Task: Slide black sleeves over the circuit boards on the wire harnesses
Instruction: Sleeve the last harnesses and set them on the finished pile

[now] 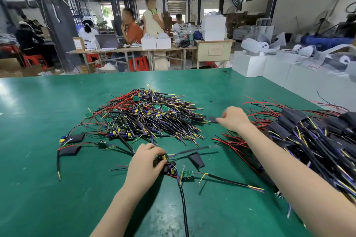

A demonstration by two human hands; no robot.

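Black flat sleeve (213, 119) pinched loosely in my right hand (234, 118), left hand (146, 161) gripping the yellow-capped circuit board (161, 159); tangled wires could snag it.

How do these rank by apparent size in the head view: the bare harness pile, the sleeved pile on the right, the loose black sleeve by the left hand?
1. Sleeved pile, though it lies nearer the camera and is cut off by the frame, so this is unsure.
2. Bare harness pile, which looks close in spread.
3. Loose black sleeve, clearly smallest.
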